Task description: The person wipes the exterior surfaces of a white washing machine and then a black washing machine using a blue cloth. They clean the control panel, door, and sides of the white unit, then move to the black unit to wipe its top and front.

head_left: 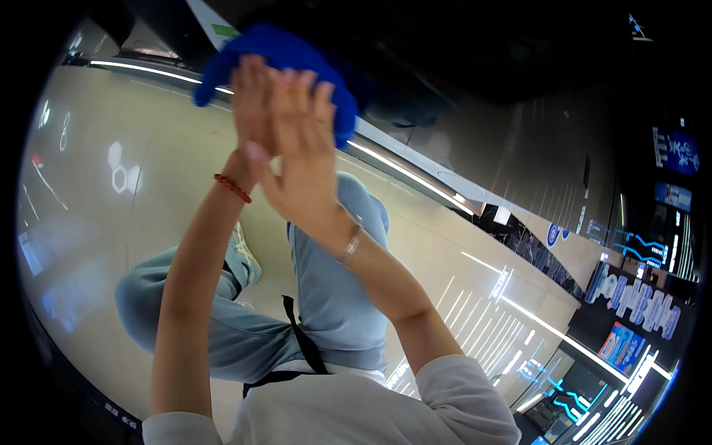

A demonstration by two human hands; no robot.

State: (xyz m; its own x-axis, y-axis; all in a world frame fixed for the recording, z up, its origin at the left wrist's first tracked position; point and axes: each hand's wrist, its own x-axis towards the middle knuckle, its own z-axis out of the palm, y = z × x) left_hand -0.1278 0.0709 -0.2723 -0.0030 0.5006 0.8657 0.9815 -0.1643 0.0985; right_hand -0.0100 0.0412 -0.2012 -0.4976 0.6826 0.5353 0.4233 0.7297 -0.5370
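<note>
In front of me, a blue cloth (342,105) lies against a dark glossy panel (484,139), which looks like part of a car body. My left hand (250,111), below a red beaded bracelet, reaches up onto the cloth with its fingers straight. It is partly covered by my right hand (303,144). The right hand is stretched flat, fingers somewhat apart and their tips over the cloth, its thumb by the left wrist. A thin light-coloured bracelet (350,245) circles the right wrist. Whether the left fingers grip any fabric is hidden.
A pale trim strip (423,156) runs along the panel's lower edge, above a bright light line. My bent knees (361,200) are close below my hands. Shiny pale tiles (183,139) reflect ceiling lights. Lit signs and display boards (634,300) stand at the right.
</note>
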